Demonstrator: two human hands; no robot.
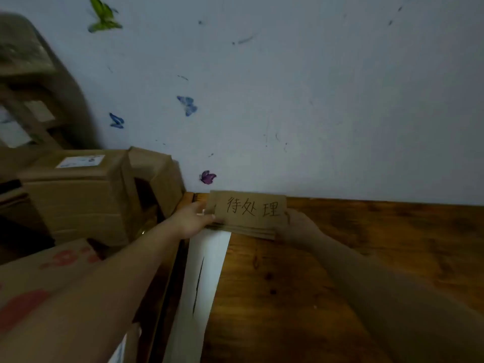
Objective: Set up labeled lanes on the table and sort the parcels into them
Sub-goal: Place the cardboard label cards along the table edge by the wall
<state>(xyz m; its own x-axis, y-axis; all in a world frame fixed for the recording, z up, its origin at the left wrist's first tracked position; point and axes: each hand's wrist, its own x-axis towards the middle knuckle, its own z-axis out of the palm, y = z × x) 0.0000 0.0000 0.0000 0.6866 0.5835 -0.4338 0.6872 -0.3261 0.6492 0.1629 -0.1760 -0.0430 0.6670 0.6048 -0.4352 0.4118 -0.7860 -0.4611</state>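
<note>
A brown cardboard label (250, 208) with handwritten Chinese characters stands at the far left corner of the wooden table (340, 258), against the wall. Under it lies a thin stack of further cardboard pieces (243, 230). My left hand (192, 218) holds the label's left end, thumb on its front. My right hand (298, 226) holds the right end, its fingers behind the card. A white strip (204, 279) with a dark line runs along the table's left edge toward me.
Cardboard parcels (78, 195) are piled left of the table, one with a white shipping label. A box with red print (39, 284) lies near my left arm. The pale wall (314, 100) carries butterfly stickers.
</note>
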